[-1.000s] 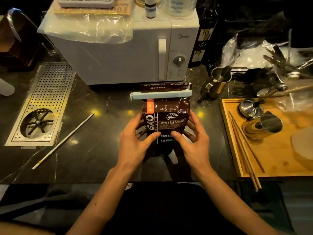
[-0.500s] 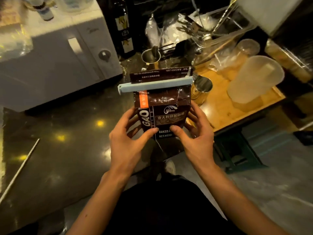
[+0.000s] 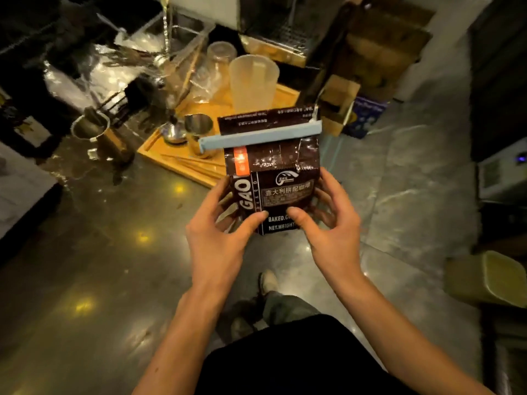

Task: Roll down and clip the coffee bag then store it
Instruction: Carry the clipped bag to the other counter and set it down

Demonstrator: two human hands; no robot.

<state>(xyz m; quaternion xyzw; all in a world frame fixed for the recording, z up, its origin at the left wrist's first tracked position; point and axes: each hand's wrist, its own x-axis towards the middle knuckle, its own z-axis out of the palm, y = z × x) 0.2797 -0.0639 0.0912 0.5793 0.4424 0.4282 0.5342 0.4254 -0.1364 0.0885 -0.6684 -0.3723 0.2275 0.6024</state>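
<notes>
Left hand (image 3: 219, 238) and right hand (image 3: 328, 220) grip the upright brown coffee bag (image 3: 273, 178) between them; above both, a pale-blue clip (image 3: 259, 136) apparently pinches its folded top.

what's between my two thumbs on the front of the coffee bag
Only the bag's printed label. The left hand and right hand thumbs rest apart on the coffee bag, per the head view.

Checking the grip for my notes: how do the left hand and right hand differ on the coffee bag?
The left hand grips the coffee bag along its GAO-printed edge; the right hand grips the opposite edge. Left thumb covers the print near BAKED; right thumb lies just below the label panel. Both press thumbs on the front, fingers behind.
</notes>
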